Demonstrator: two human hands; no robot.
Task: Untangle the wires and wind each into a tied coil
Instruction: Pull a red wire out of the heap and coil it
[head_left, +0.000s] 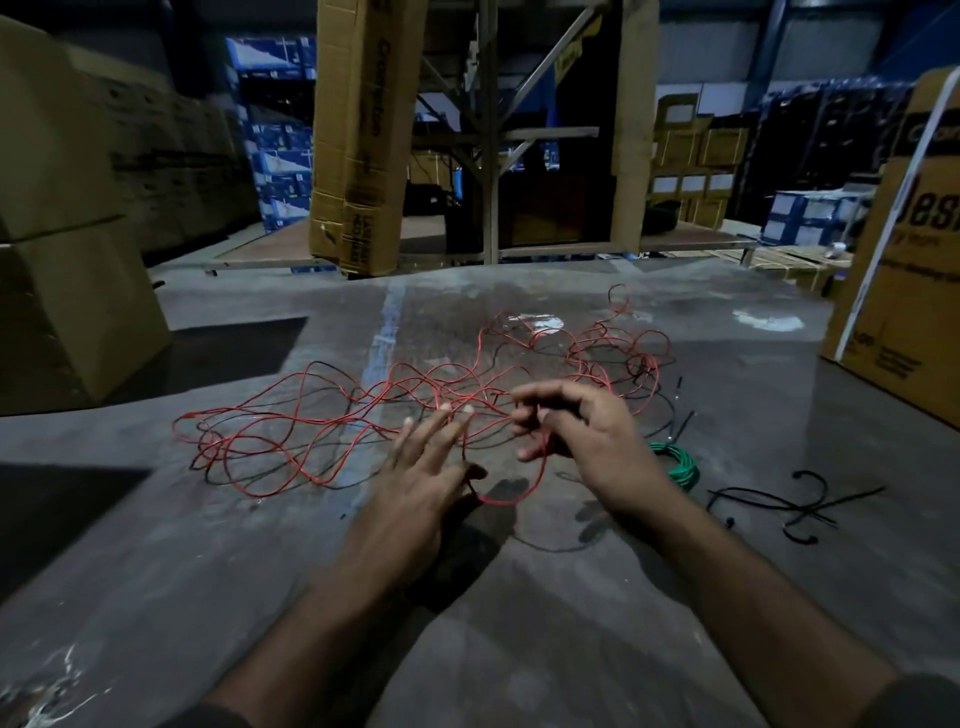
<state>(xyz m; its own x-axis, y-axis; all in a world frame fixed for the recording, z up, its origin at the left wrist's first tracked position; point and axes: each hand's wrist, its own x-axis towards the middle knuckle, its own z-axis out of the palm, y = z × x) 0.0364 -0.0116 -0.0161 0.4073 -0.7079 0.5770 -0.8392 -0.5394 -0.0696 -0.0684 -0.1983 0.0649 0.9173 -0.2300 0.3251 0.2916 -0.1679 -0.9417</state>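
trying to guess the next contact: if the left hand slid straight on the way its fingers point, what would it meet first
Probably the tangled thin red wire. The left hand, fingers spread, points up and away over the grey floor, and red strands already lie at its fingertips; thin black wire is mixed in. Height above them is unclear.

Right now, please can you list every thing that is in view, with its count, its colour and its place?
red wire: one tangle, red, spread over the floor ahead of both hands
black wire: black, mixed into the red tangle; count cannot be told
green wire coil: one, green, on the floor right of the right hand
cable ties: several, black, loose on the floor at the right
cardboard boxes: many, brown, stacked at the left, centre back and right
floor: one, grey, shiny
left hand: one, fingers spread and straight, over the tangle
right hand: one, fingers curled, pinching the red wire
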